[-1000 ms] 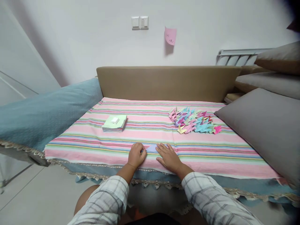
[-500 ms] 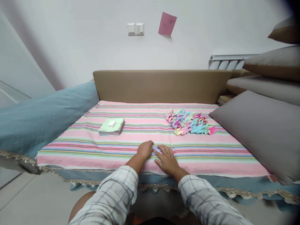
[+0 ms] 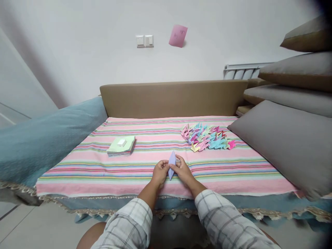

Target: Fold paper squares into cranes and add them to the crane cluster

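both hands (image 3: 172, 170), pinching lilac paper (image 3: 172, 161)

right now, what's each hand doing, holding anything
Left hand: closed, pinching the left side of the folded lavender paper.
Right hand: closed, pinching the right side of the same paper, held upright above the bed.

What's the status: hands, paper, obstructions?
Left hand and right hand both pinching the lavender folded paper, held upright over the striped cloth. Crane pile and paper stack well clear.
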Available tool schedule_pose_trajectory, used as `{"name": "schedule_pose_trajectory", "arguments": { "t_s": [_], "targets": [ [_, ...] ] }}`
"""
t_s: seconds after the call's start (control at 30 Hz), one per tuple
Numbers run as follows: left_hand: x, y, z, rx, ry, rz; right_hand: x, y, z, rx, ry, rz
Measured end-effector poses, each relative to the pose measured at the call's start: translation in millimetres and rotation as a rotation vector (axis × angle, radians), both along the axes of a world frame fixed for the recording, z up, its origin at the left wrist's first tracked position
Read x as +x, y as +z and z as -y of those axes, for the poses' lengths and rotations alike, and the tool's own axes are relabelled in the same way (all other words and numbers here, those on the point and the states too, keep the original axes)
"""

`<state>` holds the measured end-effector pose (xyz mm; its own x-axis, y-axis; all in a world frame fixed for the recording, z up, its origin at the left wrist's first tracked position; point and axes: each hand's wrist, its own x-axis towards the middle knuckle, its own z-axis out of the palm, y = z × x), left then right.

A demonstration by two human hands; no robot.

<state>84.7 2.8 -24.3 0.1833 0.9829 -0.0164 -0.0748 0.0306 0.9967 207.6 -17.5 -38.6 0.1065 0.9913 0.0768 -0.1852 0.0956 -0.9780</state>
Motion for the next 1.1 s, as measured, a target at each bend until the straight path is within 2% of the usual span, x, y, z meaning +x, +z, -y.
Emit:
{"name": "schedule_pose_trajectory", "arguments": {
  "t_s": [0.13, 0.33, 0.63, 1.1],
  "targets": [
    [1, -0.8, 7, -0.083, -0.019, 0.152, -2, -3.2, 3, -0.021, -0.013, -0.163],
    [-1, -3.5, 10, -0.077, -0.014, 0.255, 3, -8.1, 7, -0.006, 0.034, -0.193],
    [1, -5.4, 12, -0.065, 0.041, 0.239, 2, -8.4, 6, -0.004, -0.041, -0.188],
    [2, -11.6, 12, -0.071, 0.087, 0.223, 3, -9.8, 8, -0.01, -0.021, -0.155]
  ]
}}
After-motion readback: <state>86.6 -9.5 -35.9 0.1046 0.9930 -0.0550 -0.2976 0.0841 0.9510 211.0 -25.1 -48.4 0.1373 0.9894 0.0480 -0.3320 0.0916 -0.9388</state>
